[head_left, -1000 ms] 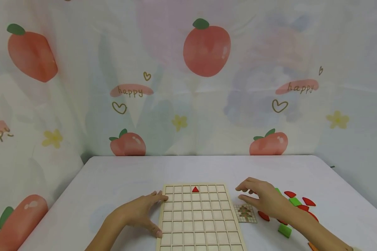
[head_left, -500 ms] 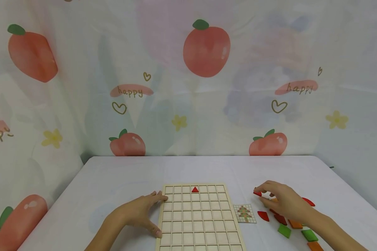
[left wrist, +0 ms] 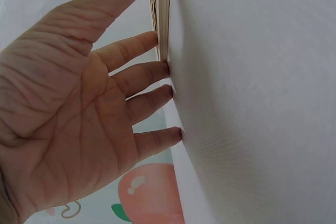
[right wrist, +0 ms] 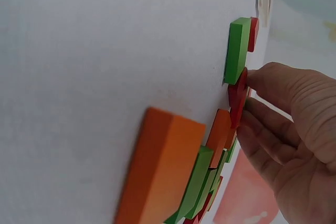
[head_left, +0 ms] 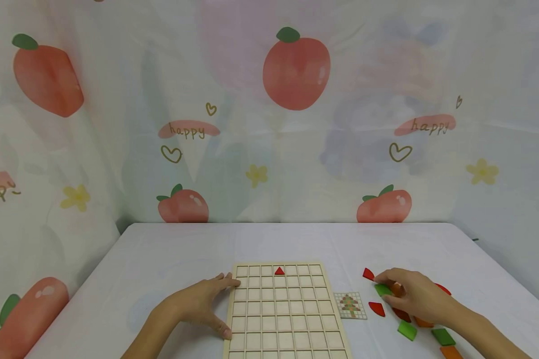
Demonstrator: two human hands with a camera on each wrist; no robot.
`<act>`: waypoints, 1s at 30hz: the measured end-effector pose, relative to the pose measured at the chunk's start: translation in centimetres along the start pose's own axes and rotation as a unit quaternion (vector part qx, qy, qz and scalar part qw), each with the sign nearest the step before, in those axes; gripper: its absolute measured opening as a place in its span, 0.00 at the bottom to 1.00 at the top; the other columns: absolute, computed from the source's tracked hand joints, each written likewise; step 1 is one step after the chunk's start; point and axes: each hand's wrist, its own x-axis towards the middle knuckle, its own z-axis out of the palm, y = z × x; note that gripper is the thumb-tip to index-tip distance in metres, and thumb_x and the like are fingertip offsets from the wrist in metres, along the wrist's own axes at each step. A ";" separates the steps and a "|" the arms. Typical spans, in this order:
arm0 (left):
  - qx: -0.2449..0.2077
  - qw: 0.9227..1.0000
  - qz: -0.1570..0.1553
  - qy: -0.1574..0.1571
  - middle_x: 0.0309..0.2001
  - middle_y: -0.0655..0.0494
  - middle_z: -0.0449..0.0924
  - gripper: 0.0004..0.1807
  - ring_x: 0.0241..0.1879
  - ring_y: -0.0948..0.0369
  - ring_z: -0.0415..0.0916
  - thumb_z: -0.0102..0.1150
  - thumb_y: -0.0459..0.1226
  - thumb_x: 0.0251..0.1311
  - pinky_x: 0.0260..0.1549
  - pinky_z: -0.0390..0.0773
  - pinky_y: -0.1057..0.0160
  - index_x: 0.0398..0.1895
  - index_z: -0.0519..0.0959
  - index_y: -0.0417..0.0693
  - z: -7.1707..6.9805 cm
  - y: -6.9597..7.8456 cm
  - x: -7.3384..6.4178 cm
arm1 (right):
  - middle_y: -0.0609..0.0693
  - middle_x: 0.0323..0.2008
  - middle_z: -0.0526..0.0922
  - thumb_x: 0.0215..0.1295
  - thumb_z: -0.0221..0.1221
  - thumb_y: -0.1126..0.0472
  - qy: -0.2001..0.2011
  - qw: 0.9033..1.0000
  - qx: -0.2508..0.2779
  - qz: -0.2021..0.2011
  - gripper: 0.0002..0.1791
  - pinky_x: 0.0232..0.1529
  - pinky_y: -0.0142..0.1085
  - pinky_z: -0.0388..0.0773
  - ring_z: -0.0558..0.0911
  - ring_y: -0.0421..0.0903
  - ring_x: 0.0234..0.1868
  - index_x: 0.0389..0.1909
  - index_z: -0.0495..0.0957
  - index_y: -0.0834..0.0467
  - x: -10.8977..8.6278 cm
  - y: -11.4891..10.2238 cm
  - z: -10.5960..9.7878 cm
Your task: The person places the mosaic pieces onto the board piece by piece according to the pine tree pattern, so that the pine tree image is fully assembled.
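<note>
A wooden grid board (head_left: 284,308) lies at the front middle of the table, with a red triangle (head_left: 279,271) in its top row. My left hand (head_left: 197,301) steadies its left edge, fingers spread; in the left wrist view, fingertips of the left hand (left wrist: 89,98) meet the board's side (left wrist: 164,19). My right hand (head_left: 415,295) is over a pile of coloured blocks, a green block (head_left: 383,290) right at its thumb and fingertips. In the right wrist view, a red block (right wrist: 237,98) hides the fingertips of the right hand (right wrist: 294,124); I cannot tell whether they pinch anything.
A small pattern card with a tree (head_left: 350,305) lies against the board's right side. Red wedges (head_left: 377,309), a green block (head_left: 406,330) and an orange block (head_left: 451,352) are scattered to the right. A printed cloth (head_left: 269,149) hangs behind the table.
My right hand has moved right over the pile, then let go of a red wedge, which lies at the pile's left, and shifted nearer. A green block now shows by its fingertips. The left hand stays put.
</note>
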 end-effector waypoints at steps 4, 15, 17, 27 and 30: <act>0.001 1.000 0.004 -0.001 0.78 0.39 0.57 0.56 0.79 0.40 0.50 0.86 0.49 0.36 0.72 0.56 0.32 0.73 0.69 0.50 0.0 -0.1 0.1 | 0.43 0.44 0.85 0.59 0.73 0.60 -0.003 1.000 0.021 0.005 0.18 0.38 0.30 0.81 0.75 0.34 0.37 0.50 0.83 0.56 0.1 0.3 -0.1; -0.010 1.000 -0.008 -0.005 0.78 0.40 0.57 0.55 0.79 0.41 0.50 0.87 0.48 0.36 0.72 0.55 0.31 0.73 0.69 0.51 0.1 -0.2 0.1 | 0.38 0.37 0.83 0.59 0.72 0.62 -0.005 0.999 0.042 -0.001 0.15 0.37 0.27 0.82 0.76 0.31 0.34 0.46 0.83 0.57 0.3 0.4 0.2; -0.015 1.000 -0.012 -0.006 0.78 0.40 0.57 0.55 0.79 0.41 0.49 0.87 0.47 0.36 0.72 0.54 0.31 0.73 0.69 0.51 0.1 -0.2 0.1 | 0.38 0.36 0.83 0.60 0.72 0.62 -0.002 0.999 0.049 -0.010 0.14 0.37 0.27 0.82 0.76 0.31 0.34 0.46 0.83 0.57 0.3 0.5 0.2; -0.013 1.000 -0.016 -0.005 0.78 0.40 0.57 0.55 0.79 0.41 0.50 0.87 0.47 0.36 0.72 0.54 0.32 0.73 0.69 0.51 0.1 -0.1 0.0 | 0.38 0.39 0.84 0.61 0.71 0.66 0.052 0.990 0.099 -0.089 0.13 0.37 0.29 0.83 0.79 0.32 0.35 0.46 0.83 0.56 1.1 -0.4 0.7; -0.011 1.000 -0.015 -0.003 0.78 0.40 0.57 0.55 0.79 0.41 0.50 0.87 0.48 0.36 0.72 0.54 0.31 0.73 0.69 0.51 0.1 -0.1 0.1 | 0.40 0.39 0.85 0.60 0.71 0.67 0.070 0.987 0.099 -0.105 0.13 0.37 0.30 0.84 0.80 0.32 0.35 0.45 0.83 0.56 1.7 -1.2 0.8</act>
